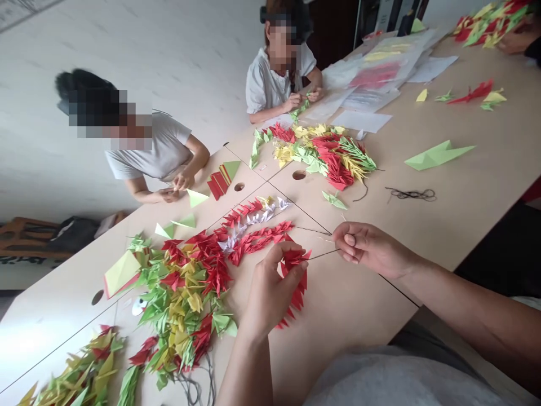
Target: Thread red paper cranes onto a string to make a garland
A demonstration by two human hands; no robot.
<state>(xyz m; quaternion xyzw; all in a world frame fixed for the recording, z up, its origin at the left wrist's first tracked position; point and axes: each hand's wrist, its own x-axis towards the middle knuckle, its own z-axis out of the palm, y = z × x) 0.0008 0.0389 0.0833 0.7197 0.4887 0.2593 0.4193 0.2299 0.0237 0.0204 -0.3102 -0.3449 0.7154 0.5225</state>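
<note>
My left hand [273, 287] pinches a red folded-paper crane [294, 258] between thumb and fingers. Below that hand hangs a strand of red paper cranes [298, 293]. A thin dark string [323, 255] runs from the crane to my right hand [374, 245], whose fingertips are closed on it. Whether a needle is in those fingertips I cannot tell. Another string leads from my right hand to a row of red cranes [264, 237] on the table. Beside it curves a row of white cranes [249, 225].
A large heap of green, yellow and red cranes [181, 304] covers the table's left part. Another pile [333, 155] lies farther back, near a coil of dark string [409, 194] and a green folded paper [439, 155]. Two people sit opposite, both handling paper pieces.
</note>
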